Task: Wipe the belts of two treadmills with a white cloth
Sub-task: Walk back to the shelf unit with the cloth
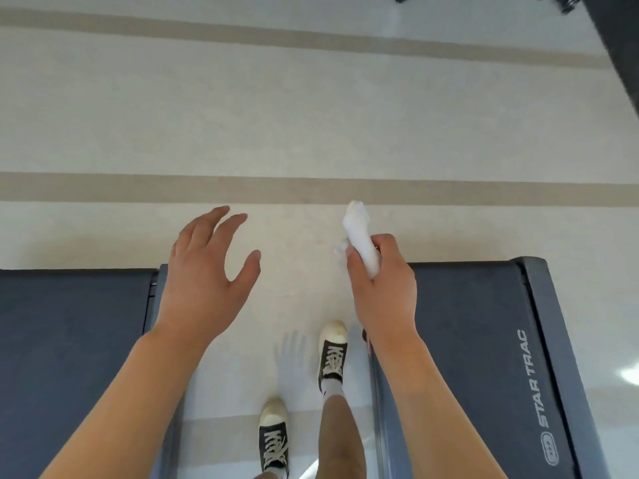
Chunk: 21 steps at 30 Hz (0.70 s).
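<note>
From the head view, the right hand [382, 288] is reaching forward, its fingers [385, 242] curling tight around a rolled white cloth [359, 236] above the floor [311, 133], just beyond the right treadmill belt [460, 340]. The left hand [204, 274] is hovering with fingers spread and relaxed, holding nothing, beside the left treadmill belt [69, 340].

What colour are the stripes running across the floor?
The stripes are tan, on a pale cream floor; seen in the head view.

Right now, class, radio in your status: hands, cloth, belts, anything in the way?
Left hand open, empty. Right hand grips cloth, held off both belts: left belt, right belt. Standing on floor between treadmills; nothing in the way.
</note>
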{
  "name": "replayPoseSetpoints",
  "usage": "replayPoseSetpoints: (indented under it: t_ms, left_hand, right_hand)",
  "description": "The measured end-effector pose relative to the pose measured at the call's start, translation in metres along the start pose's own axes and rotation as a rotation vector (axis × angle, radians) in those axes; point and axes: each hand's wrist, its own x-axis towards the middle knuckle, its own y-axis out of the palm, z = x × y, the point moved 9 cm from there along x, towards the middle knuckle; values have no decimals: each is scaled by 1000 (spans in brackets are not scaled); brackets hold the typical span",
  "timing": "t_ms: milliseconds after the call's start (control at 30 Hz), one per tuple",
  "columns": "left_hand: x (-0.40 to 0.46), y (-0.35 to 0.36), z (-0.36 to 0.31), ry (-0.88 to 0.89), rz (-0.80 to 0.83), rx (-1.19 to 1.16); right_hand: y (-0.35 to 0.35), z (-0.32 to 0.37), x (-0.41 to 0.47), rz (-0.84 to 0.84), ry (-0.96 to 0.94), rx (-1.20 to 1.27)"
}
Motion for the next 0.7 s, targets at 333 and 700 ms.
replayPoseSetpoints:
  t_ms: [333,700]
  left_hand:
    - [158,-62,-13,-43,-78,-1]
    - [359,-135,171,-198,-220,-27]
  right_hand:
    - [11,102,143,128,-66,-45]
    - [243,280,329,313,-254,-222]
